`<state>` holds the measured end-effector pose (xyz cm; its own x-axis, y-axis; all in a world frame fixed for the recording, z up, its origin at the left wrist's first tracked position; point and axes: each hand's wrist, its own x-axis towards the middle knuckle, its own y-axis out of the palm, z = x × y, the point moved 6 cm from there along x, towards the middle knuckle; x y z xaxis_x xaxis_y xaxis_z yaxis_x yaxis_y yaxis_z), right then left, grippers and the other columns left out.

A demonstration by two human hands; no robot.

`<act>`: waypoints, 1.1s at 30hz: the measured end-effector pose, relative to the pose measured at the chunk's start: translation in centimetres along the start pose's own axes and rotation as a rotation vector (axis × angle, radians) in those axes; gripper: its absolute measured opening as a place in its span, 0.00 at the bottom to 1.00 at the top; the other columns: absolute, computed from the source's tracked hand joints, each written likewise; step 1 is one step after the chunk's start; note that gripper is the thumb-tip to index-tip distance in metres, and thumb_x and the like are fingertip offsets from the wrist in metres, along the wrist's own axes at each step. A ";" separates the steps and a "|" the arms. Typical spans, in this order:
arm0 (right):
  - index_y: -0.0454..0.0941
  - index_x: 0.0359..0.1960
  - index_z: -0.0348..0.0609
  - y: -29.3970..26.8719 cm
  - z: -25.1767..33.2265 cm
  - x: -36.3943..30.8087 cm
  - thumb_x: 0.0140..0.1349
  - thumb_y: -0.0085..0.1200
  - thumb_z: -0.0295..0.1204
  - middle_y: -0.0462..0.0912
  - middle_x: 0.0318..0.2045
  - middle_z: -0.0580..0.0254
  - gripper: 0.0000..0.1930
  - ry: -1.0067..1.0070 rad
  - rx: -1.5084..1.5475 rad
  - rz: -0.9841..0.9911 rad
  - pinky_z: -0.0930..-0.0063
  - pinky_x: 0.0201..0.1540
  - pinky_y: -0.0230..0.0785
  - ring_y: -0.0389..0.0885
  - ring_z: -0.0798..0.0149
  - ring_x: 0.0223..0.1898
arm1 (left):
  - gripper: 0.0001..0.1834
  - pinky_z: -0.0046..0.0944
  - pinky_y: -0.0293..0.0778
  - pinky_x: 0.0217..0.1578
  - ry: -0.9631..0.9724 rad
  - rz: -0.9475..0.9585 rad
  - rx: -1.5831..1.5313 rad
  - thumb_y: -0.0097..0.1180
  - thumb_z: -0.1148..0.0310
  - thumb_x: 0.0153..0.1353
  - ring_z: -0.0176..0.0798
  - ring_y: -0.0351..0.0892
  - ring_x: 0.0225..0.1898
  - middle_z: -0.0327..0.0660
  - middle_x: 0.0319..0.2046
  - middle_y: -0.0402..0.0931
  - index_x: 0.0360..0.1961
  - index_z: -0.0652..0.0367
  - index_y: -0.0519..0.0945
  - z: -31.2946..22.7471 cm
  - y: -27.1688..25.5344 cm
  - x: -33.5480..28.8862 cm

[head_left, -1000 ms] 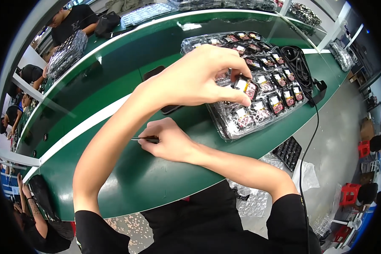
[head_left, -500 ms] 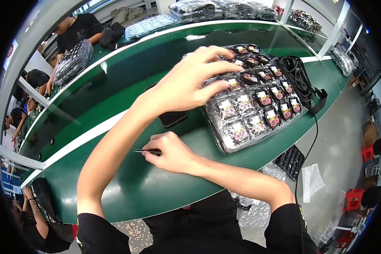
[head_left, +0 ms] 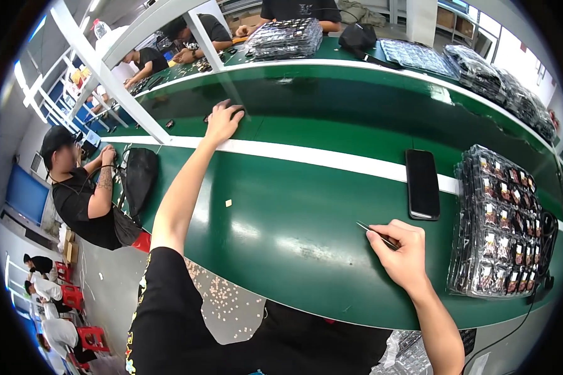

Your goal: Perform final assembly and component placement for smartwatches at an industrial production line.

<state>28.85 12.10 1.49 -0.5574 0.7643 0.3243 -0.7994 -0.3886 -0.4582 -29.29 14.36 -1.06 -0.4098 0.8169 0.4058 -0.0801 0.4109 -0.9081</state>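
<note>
Head view: left hand [head_left: 224, 122] stretched far across the green surface [head_left: 281, 231], right hand [head_left: 405, 254] kept near.

Left fingers curled over a small dark object [head_left: 236, 113]; right fingers pinched shut on slim tweezers [head_left: 376, 234], held pen-like. Clear compartment tray [head_left: 500, 225] of small parts at right, beside a black phone [head_left: 421, 184].

One phone [head_left: 422, 184], one tweezers [head_left: 376, 234] (thin, metal), one stacked clear tray [head_left: 497, 225]
</note>
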 end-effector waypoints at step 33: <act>0.93 0.45 0.32 0.3 -1.8 0.4 0.69 0.71 0.22 0.79 0.26 0.74 0.07 0.207 0.269 -0.075 0.81 0.29 0.55 0.67 0.84 0.27 | 0.33 0.50 0.78 0.68 0.708 0.519 -1.009 0.65 0.78 0.60 0.54 0.80 0.69 0.50 0.68 0.79 0.69 0.58 0.81 -28.5 -8.7 -20.0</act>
<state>28.80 13.21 -0.04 -0.4599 0.8731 0.1615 -0.8821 -0.4284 -0.1960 5.48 5.92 1.68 0.3925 0.8750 0.2835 0.7682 -0.1424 -0.6241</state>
